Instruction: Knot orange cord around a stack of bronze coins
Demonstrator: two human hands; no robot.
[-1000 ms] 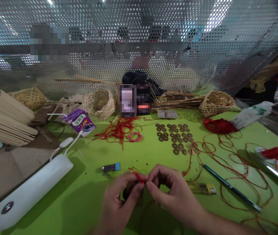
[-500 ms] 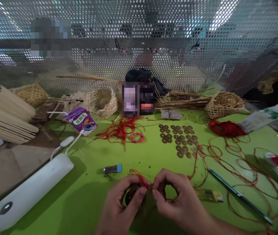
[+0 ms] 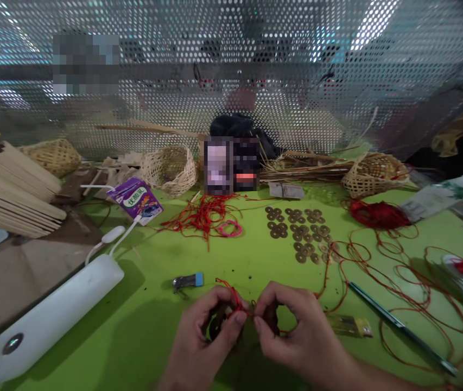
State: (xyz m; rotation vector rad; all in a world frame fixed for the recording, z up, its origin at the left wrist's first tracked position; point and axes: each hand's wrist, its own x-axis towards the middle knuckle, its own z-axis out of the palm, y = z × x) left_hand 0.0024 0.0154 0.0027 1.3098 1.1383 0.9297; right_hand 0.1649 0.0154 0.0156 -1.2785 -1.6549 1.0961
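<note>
Both hands work close together low in the middle, over the green table top (image 3: 255,260). My left hand (image 3: 201,342) pinches a red cord (image 3: 235,297) between thumb and forefinger, and a dark round coin-like piece (image 3: 217,321) shows under its fingers. My right hand (image 3: 296,334) is closed too, its fingertips pinching the same cord right beside the left thumb. The cord runs off to the right in loose loops (image 3: 398,282).
Several bronze coins (image 3: 298,233) lie in clusters beyond the hands. Around them: a nail clipper (image 3: 188,281), a yellow lighter (image 3: 349,326), a long dark rod (image 3: 402,326), a white power bank (image 3: 52,320), a purple carton (image 3: 135,200), red thread piles (image 3: 204,214), woven baskets (image 3: 170,171), wooden slats (image 3: 11,195).
The view has shifted slightly. Both hands stay pinched on the red cord, with small finger movements and the fingertips drawn a little closer together.
</note>
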